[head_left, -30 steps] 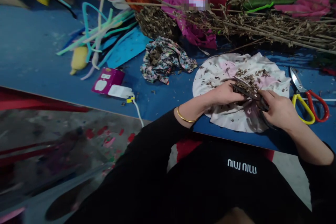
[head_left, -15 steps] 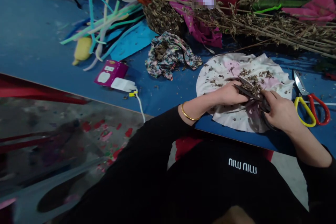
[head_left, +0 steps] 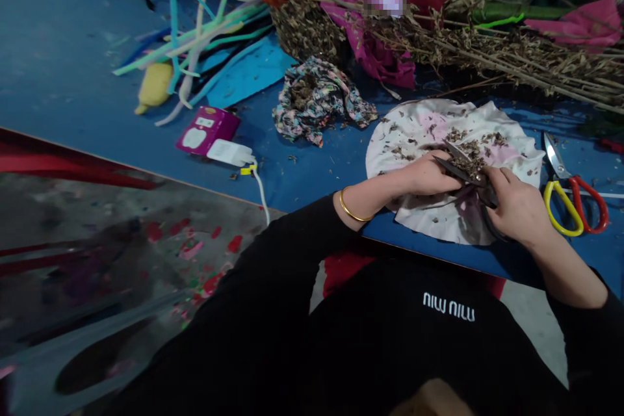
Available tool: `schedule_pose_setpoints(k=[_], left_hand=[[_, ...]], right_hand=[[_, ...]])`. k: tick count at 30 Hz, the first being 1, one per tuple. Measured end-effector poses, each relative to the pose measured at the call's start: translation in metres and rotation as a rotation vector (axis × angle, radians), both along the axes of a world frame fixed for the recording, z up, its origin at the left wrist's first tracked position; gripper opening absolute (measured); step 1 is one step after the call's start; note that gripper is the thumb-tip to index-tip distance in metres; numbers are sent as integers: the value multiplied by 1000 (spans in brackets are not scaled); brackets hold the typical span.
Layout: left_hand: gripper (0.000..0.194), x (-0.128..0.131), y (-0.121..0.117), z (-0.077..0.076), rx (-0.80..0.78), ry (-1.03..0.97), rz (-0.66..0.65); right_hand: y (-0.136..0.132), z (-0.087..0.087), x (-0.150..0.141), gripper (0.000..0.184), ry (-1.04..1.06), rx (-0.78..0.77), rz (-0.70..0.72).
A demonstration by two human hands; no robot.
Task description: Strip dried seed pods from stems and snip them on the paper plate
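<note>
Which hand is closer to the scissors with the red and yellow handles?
Right. The right hand is just left of the scissors with red and yellow handles; the left hand is farther left, beyond the right one.

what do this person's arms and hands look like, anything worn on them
Both arms are in plain black sleeves that end short of the hands, leaving skin bare below the cuffs; no marking shows on them. A thin, smooth gold-coloured bangle circles the wrist of the left hand. No bracelet shows at the wrist of the right hand. Neither hand wears a glove.
</note>
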State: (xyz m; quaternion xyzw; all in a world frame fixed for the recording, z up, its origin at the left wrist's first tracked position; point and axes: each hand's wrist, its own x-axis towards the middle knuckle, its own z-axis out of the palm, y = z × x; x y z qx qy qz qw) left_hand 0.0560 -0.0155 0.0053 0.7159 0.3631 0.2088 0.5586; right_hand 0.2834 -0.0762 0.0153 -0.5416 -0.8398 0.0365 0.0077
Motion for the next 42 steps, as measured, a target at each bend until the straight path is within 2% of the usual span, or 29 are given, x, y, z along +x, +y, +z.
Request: schedule_pose_setpoints(k=[9,15,20,23,26,29,32,35,42], left_hand=[[14,0,3,-5,-84,76,44],[15,-3,0,4,-138,163,81],[18,-3,-1,12,-153,154,89],[18,-3,0,15,-16,196,85],[9,-5,1,15,245,320,60],[8,-7,0,14,497,478,18],[14,-8,-1,13,673,610,-34],[21,-8,-2,13,740,662,-57],[24,-5,-1,11,734,690,-33]], right_hand=[[1,2,2,51,-23,-51,-37],[0,4,2,46,-5,-15,-44],[0,1,3,49,109,15,-103],[2,0,5,55,146,79,-223],[6,-2,7,63,123,122,-319],[8,-3,9,62,101,104,-322],[9,-3,10,67,85,79,-279],[10,0,11,74,59,69,-231],[9,15,17,55,-27,123,-102]])
